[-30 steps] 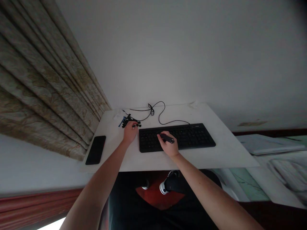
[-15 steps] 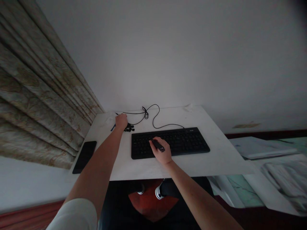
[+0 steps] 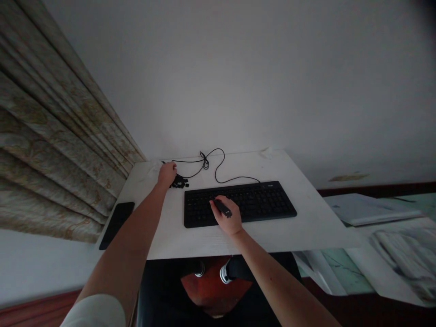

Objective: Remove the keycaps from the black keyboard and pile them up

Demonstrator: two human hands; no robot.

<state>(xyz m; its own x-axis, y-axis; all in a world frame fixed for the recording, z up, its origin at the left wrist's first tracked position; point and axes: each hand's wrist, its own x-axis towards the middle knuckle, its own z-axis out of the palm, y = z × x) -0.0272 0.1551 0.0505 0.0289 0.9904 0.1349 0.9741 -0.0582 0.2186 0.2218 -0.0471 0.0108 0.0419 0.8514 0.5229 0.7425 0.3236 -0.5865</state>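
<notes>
My right hand (image 3: 232,221) is closed around a short black stick-shaped tool (image 3: 223,208) over the left half of a black keyboard (image 3: 265,200). Its working end is hidden by the fingers and the dark keys. At the back left of the white desk, my left hand (image 3: 166,174) has its fingers curled downward. Whatever they hold is covered by the hand; a small dark tip shows just past it. Beside that hand lies a pile of small black keycaps (image 3: 180,182).
The keyboard's black cable (image 3: 205,161), tied in a bundle, runs along the back of the white desk (image 3: 200,243). A black phone (image 3: 117,222) lies at the left edge, near a patterned curtain (image 3: 61,136). Papers (image 3: 371,210) are at the lower right.
My left hand has shifted slightly left and covers the blue stick-like thing that showed beside it. The right hand stays over the keyboard with the tool.
</notes>
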